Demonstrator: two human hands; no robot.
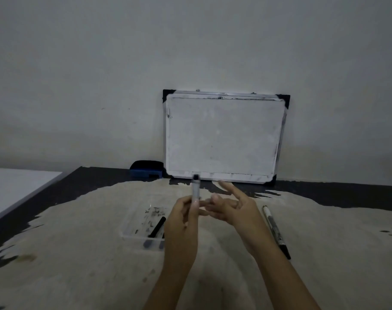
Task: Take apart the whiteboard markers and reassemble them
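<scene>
Slim translucent marker barrel point(195, 190) upright in left hand point(183, 217).

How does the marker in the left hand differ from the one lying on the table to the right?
The held marker stands nearly upright, pinched in the left hand; the table marker lies flat, untouched, beside the right hand. The held marker shows a pale barrel with a small dark tip; the table marker has a long black section at its near end. Both are slim whiteboard markers with light barrels.

Dim, flat light throughout; the wall point(190, 52) shades darker toward the left, fine detail is soft, and wide-angle distortion bends the edges.
</scene>
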